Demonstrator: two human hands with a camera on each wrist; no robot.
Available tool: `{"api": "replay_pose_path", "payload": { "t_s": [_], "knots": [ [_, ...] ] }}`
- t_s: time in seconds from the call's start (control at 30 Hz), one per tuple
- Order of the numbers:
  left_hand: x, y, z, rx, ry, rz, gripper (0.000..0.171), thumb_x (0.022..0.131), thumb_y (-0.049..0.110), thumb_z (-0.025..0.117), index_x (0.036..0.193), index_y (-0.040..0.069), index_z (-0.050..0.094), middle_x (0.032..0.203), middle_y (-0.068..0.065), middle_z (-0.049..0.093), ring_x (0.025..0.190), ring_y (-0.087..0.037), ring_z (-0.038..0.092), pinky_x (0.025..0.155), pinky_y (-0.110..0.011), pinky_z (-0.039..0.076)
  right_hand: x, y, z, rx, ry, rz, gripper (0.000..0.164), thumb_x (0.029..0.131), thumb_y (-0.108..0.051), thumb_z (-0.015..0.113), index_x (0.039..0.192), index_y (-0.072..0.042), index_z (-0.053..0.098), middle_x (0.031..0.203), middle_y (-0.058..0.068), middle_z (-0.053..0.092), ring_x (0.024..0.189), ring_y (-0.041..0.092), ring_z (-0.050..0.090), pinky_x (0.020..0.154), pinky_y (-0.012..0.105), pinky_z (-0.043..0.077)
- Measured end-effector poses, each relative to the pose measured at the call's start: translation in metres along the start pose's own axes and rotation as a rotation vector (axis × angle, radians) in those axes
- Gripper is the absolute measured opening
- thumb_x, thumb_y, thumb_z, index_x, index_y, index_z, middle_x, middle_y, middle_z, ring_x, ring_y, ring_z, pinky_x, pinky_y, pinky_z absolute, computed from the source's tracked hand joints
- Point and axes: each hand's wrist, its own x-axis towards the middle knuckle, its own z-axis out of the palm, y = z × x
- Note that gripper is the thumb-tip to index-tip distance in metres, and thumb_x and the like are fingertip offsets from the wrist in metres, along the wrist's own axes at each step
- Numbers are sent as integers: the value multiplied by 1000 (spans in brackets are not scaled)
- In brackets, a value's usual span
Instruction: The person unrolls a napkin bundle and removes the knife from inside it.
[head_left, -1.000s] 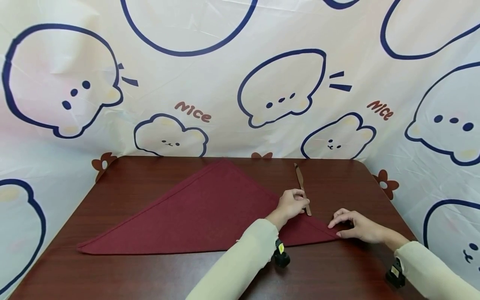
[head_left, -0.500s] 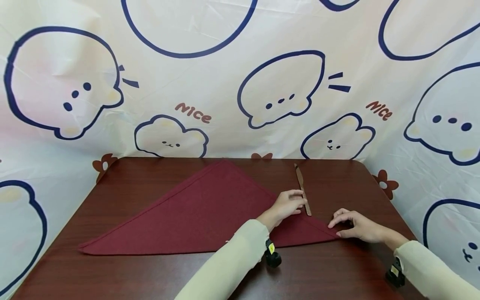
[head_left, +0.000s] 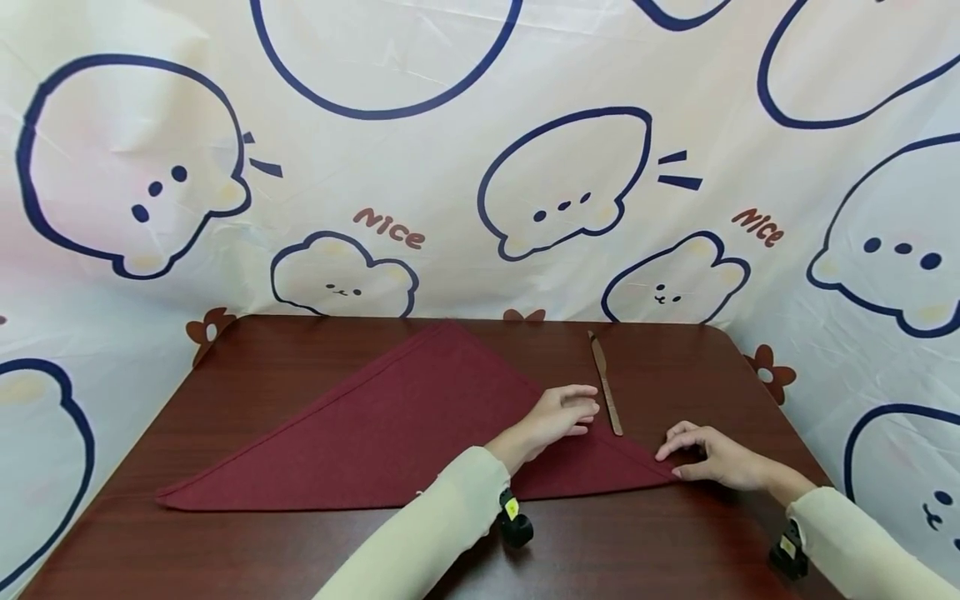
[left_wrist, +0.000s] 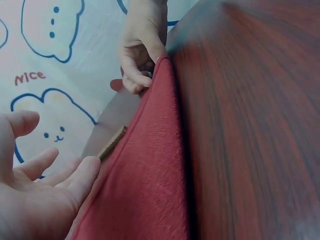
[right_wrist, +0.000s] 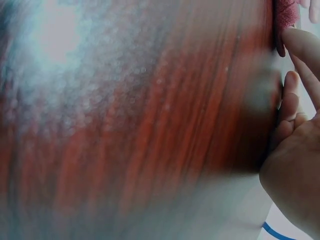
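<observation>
A dark red cloth napkin (head_left: 420, 425), folded into a triangle, lies flat with its point away from me. My left hand (head_left: 553, 417) hovers over its right part, fingers spread and holding nothing; in the left wrist view the same hand (left_wrist: 40, 195) shows its thumb and fingers apart. Just beyond those fingers lies a wood-coloured table knife (head_left: 606, 383), its near end at the cloth's edge. My right hand (head_left: 712, 454) pinches the napkin's right corner between thumb and curled fingers. In the right wrist view a bit of napkin (right_wrist: 286, 15) appears by the thumb.
Beneath everything is a dark brown wood-grain table (head_left: 300, 554) with rounded far corners. A white curtain (head_left: 442, 167) printed with blue cartoon outlines hangs round the back and sides. A black wrist camera (head_left: 516, 525) sits under my left sleeve.
My left hand has drawn left, away from the knife's handle, and its fingers have spread. Knife, napkin and right hand have stayed in place.
</observation>
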Motion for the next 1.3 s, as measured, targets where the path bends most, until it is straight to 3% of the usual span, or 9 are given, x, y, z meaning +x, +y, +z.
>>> {"api": "replay_pose_path", "payload": {
  "t_s": [0.43,0.93,1.3],
  "knots": [
    [-30,7,-17,2,-43,-12,38,104,21,58,140,10,57,149,-18,54,134,-36,57,102,-39,54,-1,7,0,21,-22,11,21,94,-14,70,115,-11,73,113,2,55,105,-2,46,84,20,39],
    [-59,-1,-44,0,-63,-22,46,105,22,55,146,3,49,149,-22,53,135,-37,55,104,-41,53,-4,8,0,3,-12,12,20,94,-14,70,114,-12,74,114,1,56,105,-3,47,84,20,40],
    [-77,-3,-65,-4,-31,2,47,105,23,55,146,2,49,148,-23,53,134,-37,56,103,-40,54,-2,7,1,5,-7,29,21,94,-15,70,114,-12,74,113,1,56,105,-2,47,83,21,38]
  ]
}}
